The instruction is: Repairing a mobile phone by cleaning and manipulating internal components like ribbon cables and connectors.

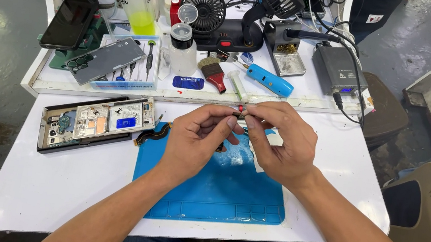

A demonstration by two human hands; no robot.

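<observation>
Both hands at frame centre above a blue mat [215,196], left hand [197,144] and right hand [280,146] fingers pinched together on a small red-tipped part [242,109], opened phone [94,122] at left on the white surface [56,182]

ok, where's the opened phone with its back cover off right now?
In the head view, the opened phone lies flat on the white table, on the person's left, just left of the blue work mat and the left hand.

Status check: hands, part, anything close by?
Both hands, left and right, pinch a small part above the blue mat. Opened phone lies left, untouched.
</observation>
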